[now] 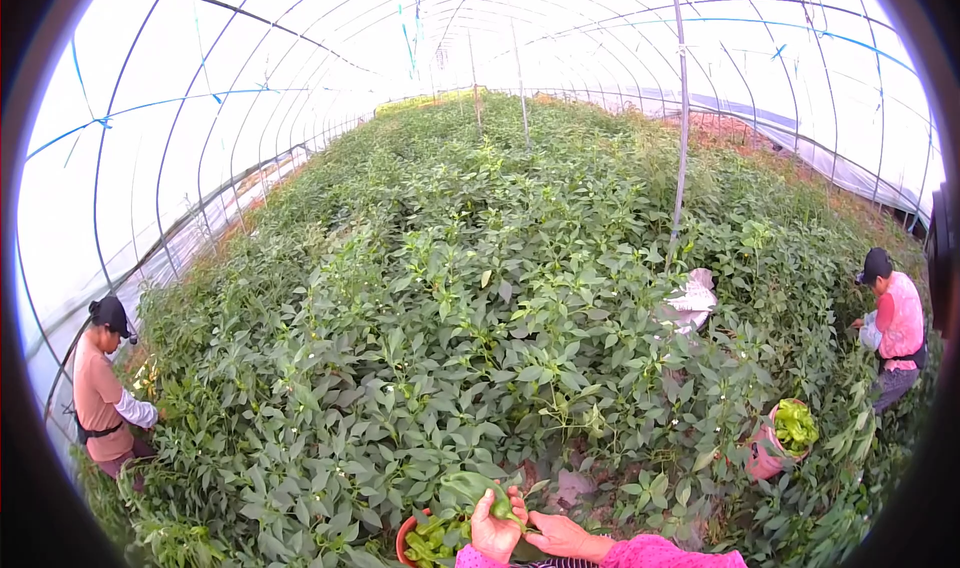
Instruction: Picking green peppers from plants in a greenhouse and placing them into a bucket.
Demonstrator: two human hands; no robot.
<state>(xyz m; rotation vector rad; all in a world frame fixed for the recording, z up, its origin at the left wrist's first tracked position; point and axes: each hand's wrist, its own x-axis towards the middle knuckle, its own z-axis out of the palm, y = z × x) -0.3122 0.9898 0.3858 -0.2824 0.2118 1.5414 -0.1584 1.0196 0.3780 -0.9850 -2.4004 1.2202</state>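
At the bottom of the view, my left hand (495,530) is closed around a large green pepper (474,487), its blunt end pointing up and left. The pepper's curved stem (514,519) runs down toward my right hand (562,536), whose fingertips meet at the stem's end. Both wrists come out of pink sleeves, the left one dotted. Just left of my left hand, an orange-red bucket (406,532) holds light green peppers (433,539); my hand and sleeve hide its right side. Leafy pepper plants (420,418) rise right in front of the hands.
A pink bucket (765,452) of green peppers stands among plants at right. Beyond it a person (897,320) works; another person (101,395) reaches into plants at left. A white sack (691,302) lies by a metal pole (681,118). Hoops (101,155) carry the plastic tunnel.
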